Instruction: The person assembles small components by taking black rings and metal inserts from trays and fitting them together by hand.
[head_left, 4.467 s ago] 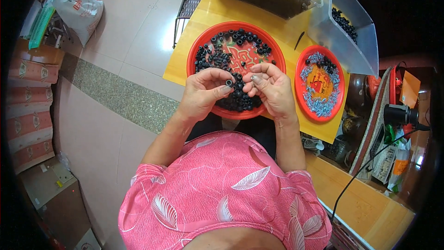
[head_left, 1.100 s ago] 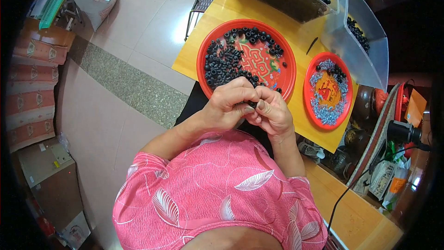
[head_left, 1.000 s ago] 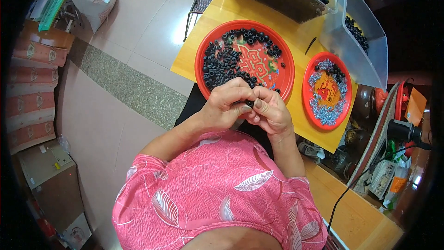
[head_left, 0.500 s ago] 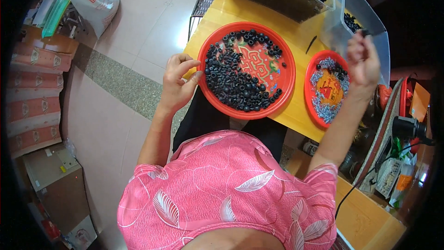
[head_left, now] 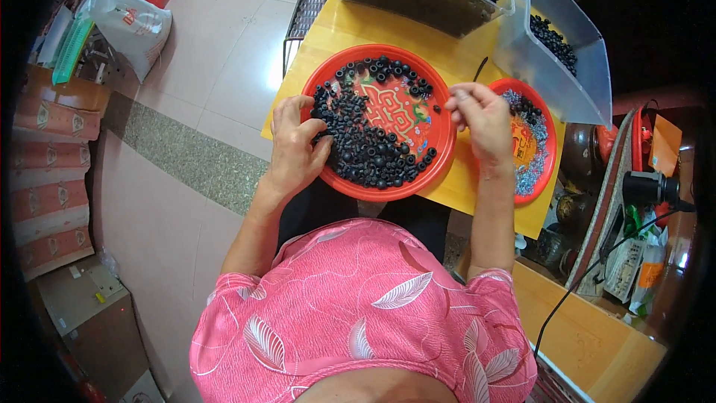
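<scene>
A large round red tray [head_left: 446, 151] holds many small black ring-shaped and round parts [head_left: 365, 149], heaped mostly at its left and near side. My left hand [head_left: 292, 142] is at the tray's left rim, its fingertips among the black parts, thumb and fingers slightly apart. Whether a part lies between them is hard to see. My right hand [head_left: 483, 118] hovers between the two trays, fingers loosely bent and apart toward the large tray's right rim, with no part visible in them. Beside it, a smaller red tray [head_left: 550, 157] holds tiny silvery pieces and some black parts.
At the table's [head_left: 455, 186] far side stands a clear bin [head_left: 418, 0] full of black parts. Another clear bin [head_left: 589, 97], at the right, holds fewer. A dark thin stick [head_left: 481, 67] lies between trays and bins. A black cable [head_left: 567, 302] hangs at the right.
My right hand has come back leftward from the right bin, where a black part showed at its fingertips. My left hand has moved in over the large tray's rim onto the parts.
</scene>
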A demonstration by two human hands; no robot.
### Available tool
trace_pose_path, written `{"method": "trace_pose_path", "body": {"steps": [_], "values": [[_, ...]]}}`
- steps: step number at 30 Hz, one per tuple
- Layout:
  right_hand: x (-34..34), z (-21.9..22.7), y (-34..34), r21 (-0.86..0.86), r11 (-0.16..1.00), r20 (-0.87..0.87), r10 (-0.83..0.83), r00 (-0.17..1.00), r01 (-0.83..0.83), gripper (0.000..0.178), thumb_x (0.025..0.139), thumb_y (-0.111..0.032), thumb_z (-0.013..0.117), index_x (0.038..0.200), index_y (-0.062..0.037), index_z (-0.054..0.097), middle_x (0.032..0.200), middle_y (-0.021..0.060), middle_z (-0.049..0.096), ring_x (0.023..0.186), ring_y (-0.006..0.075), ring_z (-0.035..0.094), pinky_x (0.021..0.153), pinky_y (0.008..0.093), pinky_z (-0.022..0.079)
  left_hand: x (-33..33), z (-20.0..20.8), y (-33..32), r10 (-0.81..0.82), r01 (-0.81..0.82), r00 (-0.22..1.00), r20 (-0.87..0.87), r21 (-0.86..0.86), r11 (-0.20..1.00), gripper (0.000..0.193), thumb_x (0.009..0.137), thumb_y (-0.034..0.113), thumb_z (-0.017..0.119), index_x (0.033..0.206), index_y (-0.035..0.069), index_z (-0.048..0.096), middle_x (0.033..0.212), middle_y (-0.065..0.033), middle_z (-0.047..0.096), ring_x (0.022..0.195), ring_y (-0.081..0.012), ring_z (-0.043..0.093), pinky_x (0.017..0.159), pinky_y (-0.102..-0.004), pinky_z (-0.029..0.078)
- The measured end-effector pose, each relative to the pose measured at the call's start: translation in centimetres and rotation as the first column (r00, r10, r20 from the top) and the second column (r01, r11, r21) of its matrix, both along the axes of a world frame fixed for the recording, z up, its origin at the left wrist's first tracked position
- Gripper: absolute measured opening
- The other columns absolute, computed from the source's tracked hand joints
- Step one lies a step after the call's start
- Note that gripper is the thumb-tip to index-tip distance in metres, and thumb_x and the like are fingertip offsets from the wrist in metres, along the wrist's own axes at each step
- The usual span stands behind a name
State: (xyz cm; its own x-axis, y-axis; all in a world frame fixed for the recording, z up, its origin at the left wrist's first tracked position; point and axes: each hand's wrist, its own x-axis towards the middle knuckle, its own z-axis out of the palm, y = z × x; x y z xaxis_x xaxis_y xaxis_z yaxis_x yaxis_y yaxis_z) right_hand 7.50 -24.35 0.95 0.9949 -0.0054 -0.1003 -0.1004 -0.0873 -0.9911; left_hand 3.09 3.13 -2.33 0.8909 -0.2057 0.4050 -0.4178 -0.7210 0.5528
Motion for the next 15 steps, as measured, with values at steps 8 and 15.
{"method": "trace_pose_path", "body": {"steps": [8, 15], "values": [[-0.1, -2.3, 1.7, -0.837, 0.504, 0.376, 0.249, 0.893, 0.212, 0.013, 0.073, -0.006, 0.058, 0.085, -0.0026, 0.059, 0.08, 0.0155, 0.058, 0.076, 0.0316, 0.056, 0.067, 0.0381, 0.046, -1.2, 0.3, -1.1, -0.259, 0.081, 0.944, -0.202, -0.621, 0.779, 0.019, 0.074, -0.004, 0.058, 0.092, -0.003, 0.054, 0.09, -0.0109, 0.056, 0.079, -0.0197, 0.057, 0.067, -0.0251, 0.044], [0.6, -3.5, 4.3, -0.922, 0.278, 0.358, 0.338, 0.871, 0.271, 0.007, 0.069, -0.003, 0.052, 0.076, -0.002, 0.051, 0.075, 0.0159, 0.053, 0.073, 0.03, 0.056, 0.063, 0.0368, 0.048, -0.9, -0.4, -2.0, -0.499, -0.201, 0.799, -0.336, -0.931, 0.304, 0.02, 0.08, 0.0, 0.055, 0.1, 0.0, 0.055, 0.083, -0.0055, 0.06, 0.07, -0.0115, 0.058, 0.06, -0.0199, 0.044]]}}
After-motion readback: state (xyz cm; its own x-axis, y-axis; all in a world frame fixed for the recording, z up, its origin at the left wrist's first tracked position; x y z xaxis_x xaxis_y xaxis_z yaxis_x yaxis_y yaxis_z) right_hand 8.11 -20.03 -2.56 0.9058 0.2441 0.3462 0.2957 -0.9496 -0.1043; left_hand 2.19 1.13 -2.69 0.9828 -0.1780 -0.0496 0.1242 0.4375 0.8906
